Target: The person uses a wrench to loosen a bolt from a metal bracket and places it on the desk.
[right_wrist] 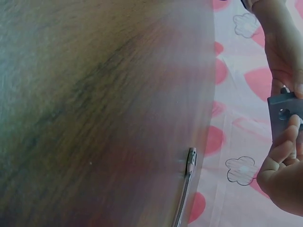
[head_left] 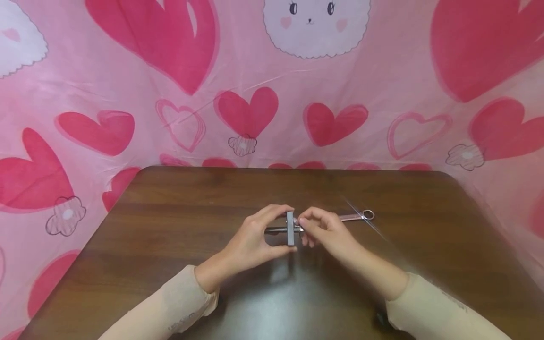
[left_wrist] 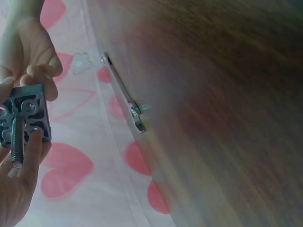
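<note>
A grey square metal plate (head_left: pixel 291 229) stands on edge, raised over the table. My left hand (head_left: pixel 250 241) grips it across its upper and lower edges, fingers above and thumb below. A threaded bolt (left_wrist: pixel 17 142) juts from the plate's ribbed side, toward my left palm. In the left wrist view, several round holes show in that ribbed face. My right hand (head_left: pixel 329 231) is at the plate's other, flat side, its curled thumb and fingers pinching the bolt's end close to the plate. Its fingertips partly hide that end in the right wrist view.
A silver wrench (head_left: pixel 352 217) lies on the brown wooden table (head_left: pixel 182 198) behind my right hand, its ring end to the right. A small metal piece (left_wrist: pixel 135 109) shows by the wrench's other end. A pink heart-patterned cloth (head_left: pixel 246 61) hangs behind the table.
</note>
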A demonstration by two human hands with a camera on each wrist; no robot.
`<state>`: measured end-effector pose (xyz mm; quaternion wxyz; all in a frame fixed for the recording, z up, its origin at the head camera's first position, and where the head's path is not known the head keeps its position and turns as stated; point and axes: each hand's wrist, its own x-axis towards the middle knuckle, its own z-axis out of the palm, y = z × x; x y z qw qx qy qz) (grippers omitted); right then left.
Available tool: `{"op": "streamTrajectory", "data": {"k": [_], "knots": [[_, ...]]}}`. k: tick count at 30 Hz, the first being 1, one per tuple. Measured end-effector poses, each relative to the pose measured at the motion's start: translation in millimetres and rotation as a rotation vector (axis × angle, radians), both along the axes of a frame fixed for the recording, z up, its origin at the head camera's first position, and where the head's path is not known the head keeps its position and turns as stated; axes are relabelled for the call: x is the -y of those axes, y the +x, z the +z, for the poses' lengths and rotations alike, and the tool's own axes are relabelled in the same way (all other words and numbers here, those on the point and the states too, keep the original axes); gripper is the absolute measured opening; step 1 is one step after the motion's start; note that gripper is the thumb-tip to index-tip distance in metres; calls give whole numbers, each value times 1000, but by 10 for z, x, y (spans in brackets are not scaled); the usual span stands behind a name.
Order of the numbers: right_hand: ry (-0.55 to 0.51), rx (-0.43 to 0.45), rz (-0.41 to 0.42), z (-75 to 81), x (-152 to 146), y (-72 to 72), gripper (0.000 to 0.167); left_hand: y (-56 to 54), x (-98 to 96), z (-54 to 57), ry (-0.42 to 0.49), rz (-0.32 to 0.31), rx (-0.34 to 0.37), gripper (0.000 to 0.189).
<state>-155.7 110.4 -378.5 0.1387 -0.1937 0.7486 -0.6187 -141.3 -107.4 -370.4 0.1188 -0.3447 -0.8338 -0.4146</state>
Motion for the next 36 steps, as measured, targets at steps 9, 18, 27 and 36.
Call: {"op": "streamTrajectory", "data": {"k": [9, 18, 27, 36], "knots": [[-50, -108, -4, -56, -23, 20, 32, -13, 12, -2, 3, 20, -2, 69], [-32, -126, 40, -105, -85, -11, 29, -31, 24, -26, -1, 15, -4, 69], [-29, -79, 70, -79, -76, -45, 23, -49, 15, -26, -22, 14, -14, 69], [-7, -70, -3, -56, -19, -44, 17, -48, 11, -31, -27, 7, -11, 70]]}}
